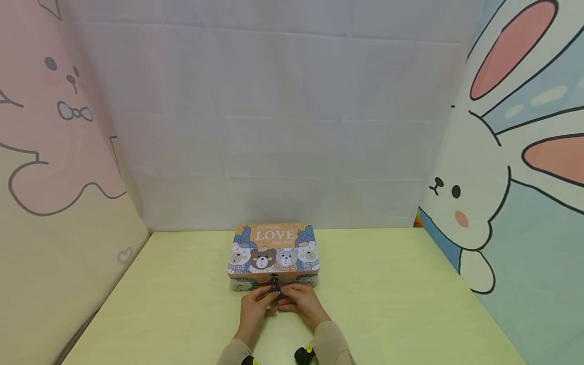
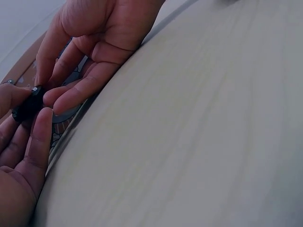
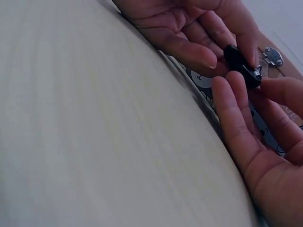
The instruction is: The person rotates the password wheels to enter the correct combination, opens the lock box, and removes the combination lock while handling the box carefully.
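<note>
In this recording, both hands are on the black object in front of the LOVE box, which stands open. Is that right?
Not quite: the LOVE box is closed, as the head view shows. The left hand and right hand are on the black object in front of it.

so both forearms come in from the bottom in beige sleeves [image 1: 330,340], wrists bare and angled toward each other. left hand [image 1: 252,308] and right hand [image 1: 304,302] meet up close, fingertips just beside each other, each one pinching. right wrist view shows a couple of the right hand's fingers sticking out pretty straight.
</note>
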`<state>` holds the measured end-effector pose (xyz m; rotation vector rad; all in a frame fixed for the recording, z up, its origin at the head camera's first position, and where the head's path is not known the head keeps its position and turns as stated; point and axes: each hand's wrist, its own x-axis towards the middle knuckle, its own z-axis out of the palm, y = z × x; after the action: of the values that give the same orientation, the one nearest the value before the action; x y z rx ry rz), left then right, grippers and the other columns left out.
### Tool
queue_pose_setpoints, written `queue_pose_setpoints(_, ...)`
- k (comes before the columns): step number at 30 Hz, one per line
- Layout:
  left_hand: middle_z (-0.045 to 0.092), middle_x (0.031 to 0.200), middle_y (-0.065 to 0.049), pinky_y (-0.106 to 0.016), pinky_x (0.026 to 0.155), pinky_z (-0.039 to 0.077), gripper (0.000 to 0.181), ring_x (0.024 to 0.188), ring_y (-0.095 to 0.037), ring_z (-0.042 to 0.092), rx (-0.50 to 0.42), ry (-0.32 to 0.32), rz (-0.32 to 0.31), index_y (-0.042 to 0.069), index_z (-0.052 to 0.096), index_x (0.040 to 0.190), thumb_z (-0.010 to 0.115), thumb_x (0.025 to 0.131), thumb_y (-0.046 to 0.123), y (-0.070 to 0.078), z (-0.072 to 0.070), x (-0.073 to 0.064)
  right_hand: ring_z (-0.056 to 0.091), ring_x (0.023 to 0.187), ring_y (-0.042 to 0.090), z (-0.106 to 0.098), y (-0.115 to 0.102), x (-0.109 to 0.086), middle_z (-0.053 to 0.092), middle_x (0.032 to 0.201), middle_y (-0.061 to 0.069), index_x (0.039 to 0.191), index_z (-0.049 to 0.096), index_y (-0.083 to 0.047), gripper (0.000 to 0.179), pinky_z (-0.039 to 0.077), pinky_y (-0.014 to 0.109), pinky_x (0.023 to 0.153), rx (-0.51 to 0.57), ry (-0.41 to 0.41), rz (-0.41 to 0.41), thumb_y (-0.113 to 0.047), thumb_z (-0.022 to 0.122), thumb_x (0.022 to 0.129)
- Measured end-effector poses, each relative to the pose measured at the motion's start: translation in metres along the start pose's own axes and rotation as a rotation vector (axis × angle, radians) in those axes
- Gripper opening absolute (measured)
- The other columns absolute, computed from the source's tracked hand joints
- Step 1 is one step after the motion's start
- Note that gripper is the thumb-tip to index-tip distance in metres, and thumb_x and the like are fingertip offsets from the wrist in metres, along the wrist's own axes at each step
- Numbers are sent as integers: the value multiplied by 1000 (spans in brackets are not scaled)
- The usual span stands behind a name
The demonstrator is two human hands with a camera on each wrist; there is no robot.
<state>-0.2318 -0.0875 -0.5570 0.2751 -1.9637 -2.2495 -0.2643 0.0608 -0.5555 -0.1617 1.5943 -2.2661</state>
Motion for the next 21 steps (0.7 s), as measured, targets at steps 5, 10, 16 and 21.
queue_pose_setpoints(5, 71, 105, -21, -27, 55, 61, 33, 78, -8, 67, 6, 21, 8, -17, 65, 113, 73, 86, -1, -2, 0, 2, 67, 69, 14, 0, 0, 0, 68, 82, 7, 103, 66, 12, 17, 63, 33, 72, -3, 0, 2, -1, 57, 98)
queue_pose_setpoints(10, 72, 105, -19, -27, 54, 61, 33, 78, -8, 67, 5, 30, -10, -16, 66, 112, 74, 86, 1, -2, 1, 2, 67, 69, 14, 1, 0, 0, 68, 82, 7, 104, 66, 12, 17, 63, 33, 73, -2, -1, 0, -2, 57, 98)
queue_pose_setpoints(16, 73, 103, -16, -29, 53, 61, 33, 76, -11, 68, -3, 26, -14, -16, 66, 112, 74, 87, 4, -2, 0, 2, 67, 69, 15, 0, 1, 0, 67, 81, 7, 103, 66, 11, 16, 63, 33, 72, 7, 2, 1, -2, 57, 98)
queue_pose_setpoints(21, 70, 109, -18, -30, 55, 62, 32, 81, -11, 66, -23, 9, -20, -17, 65, 114, 70, 90, 5, -2, -2, 2, 67, 69, 15, 0, 0, 1, 68, 82, 8, 104, 66, 12, 18, 63, 33, 72, 13, 7, 1, -2, 58, 98)
